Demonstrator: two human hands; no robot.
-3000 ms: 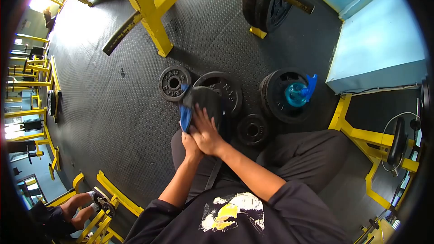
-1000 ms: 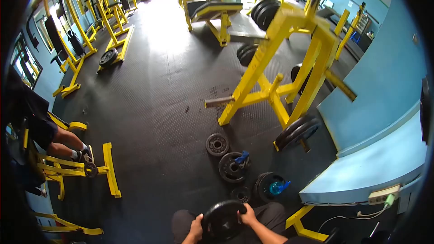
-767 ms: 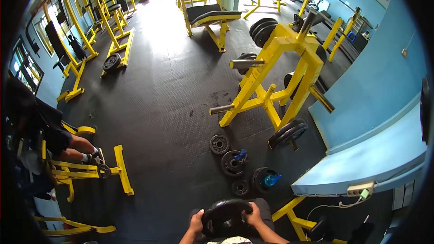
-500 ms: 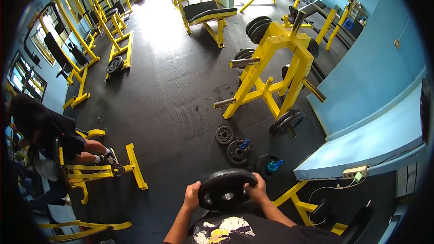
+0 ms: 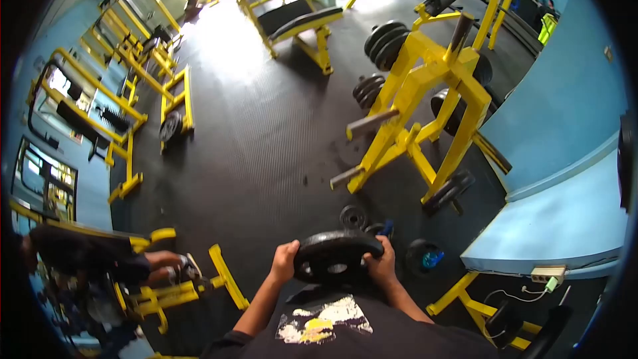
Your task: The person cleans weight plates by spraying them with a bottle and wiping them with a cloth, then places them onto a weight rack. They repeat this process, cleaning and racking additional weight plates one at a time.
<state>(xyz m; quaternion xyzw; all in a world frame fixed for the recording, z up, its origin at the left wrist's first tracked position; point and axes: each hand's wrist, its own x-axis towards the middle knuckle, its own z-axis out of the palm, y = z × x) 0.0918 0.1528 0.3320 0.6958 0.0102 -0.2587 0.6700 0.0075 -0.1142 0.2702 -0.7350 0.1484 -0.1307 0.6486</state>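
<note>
A black weight plate (image 5: 337,244) is held up in front of my chest, its centre hole and grip openings visible. My left hand (image 5: 285,261) grips its left edge, and my right hand (image 5: 381,261) is closed round the right side, with fingers partly hidden behind the rim or in the openings. Just beyond it on the floor lie a small weight plate (image 5: 353,217) and another plate, largely covered by the held one, with a blue item (image 5: 386,229) on it. To the right, a further floor plate (image 5: 417,257) has a blue bottle (image 5: 432,258) on it.
Ahead to the right stands a yellow plate rack (image 5: 425,113) with bare pegs and several loaded plates. A padded bench (image 5: 299,20) is farther off. At left, a person (image 5: 86,252) is at a yellow machine. A power strip (image 5: 547,274) with a cable sits by the right wall ledge.
My view has shifted, so the rack and floor plates appear farther right and nearer. The held plate is a little higher in view and tilted flatter, with both hands still on it.
</note>
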